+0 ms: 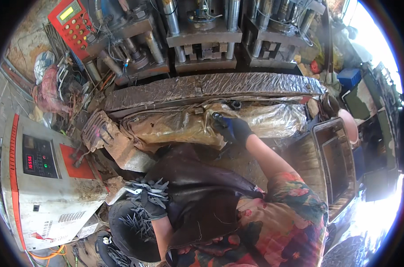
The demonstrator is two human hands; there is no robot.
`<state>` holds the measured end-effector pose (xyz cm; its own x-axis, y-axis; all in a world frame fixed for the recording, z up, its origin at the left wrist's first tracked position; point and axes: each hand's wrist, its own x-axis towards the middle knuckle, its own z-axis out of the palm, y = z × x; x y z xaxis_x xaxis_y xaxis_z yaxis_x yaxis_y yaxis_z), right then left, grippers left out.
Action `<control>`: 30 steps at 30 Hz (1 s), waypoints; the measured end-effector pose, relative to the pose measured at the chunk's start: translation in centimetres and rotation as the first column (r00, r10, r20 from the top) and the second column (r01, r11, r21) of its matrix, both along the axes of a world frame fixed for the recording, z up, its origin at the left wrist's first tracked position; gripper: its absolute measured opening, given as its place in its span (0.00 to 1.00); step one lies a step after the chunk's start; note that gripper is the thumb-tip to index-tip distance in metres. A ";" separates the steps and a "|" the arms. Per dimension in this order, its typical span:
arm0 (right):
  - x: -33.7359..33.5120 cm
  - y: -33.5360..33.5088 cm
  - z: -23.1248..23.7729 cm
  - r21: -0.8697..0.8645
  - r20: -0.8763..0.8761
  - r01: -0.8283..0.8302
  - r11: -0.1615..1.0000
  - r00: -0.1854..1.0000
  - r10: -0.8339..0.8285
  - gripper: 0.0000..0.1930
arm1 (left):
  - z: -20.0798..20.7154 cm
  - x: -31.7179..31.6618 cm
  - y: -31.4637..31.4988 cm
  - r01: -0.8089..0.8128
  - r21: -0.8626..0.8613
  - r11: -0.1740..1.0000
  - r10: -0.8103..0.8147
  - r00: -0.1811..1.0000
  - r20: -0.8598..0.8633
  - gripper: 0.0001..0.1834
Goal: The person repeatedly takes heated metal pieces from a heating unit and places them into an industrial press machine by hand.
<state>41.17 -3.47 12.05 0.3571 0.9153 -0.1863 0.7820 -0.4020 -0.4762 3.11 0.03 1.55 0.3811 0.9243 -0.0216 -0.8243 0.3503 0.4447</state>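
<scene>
My left hand, in a dark glove, is closed around a bunch of grey metal tool pieces that look like handle or blade halves. It is above a round black bucket, which holds many more slim metal pieces. Stretched forward, my right hand, gloved in dark blue and black, is at the front of a long bench covered in wrinkled, stained plastic sheet. Its fingers are closed near a small dark knob-like part; what they hold is hidden.
Three presses with steel columns stand behind a wrapped ledge. A red control panel is back left. A white machine cabinet stands left, near a brick block. At right is a rusty rectangular bin.
</scene>
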 end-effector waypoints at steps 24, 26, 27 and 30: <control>32.7 2.4 6.7 0.276 -0.957 0.848 0.452 0.200 0.210 0.29 | -3.3 -0.8 1.8 0.060 -0.068 0.996 -0.080 0.935 -0.344 0.27; 35.0 2.5 7.7 0.320 -0.944 0.830 0.457 0.239 0.227 0.25 | -2.3 0.7 1.5 0.038 -0.055 0.998 -0.055 0.934 -0.354 0.27; 35.9 2.4 8.1 0.333 -0.939 0.855 0.398 0.262 0.222 0.22 | -3.8 0.3 2.0 0.075 -0.043 0.996 -0.085 0.941 -0.328 0.29; 33.8 3.3 5.8 0.354 -0.928 0.851 0.387 0.271 0.254 0.17 | -3.8 -0.5 1.7 0.060 -0.046 0.997 -0.073 0.926 -0.371 0.31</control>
<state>74.97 -0.13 17.87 0.7923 0.6100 0.0136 -0.3445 0.4657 -0.8151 2.57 1.69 -2.29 0.4003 0.8934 -0.2042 -0.5763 0.4186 0.7018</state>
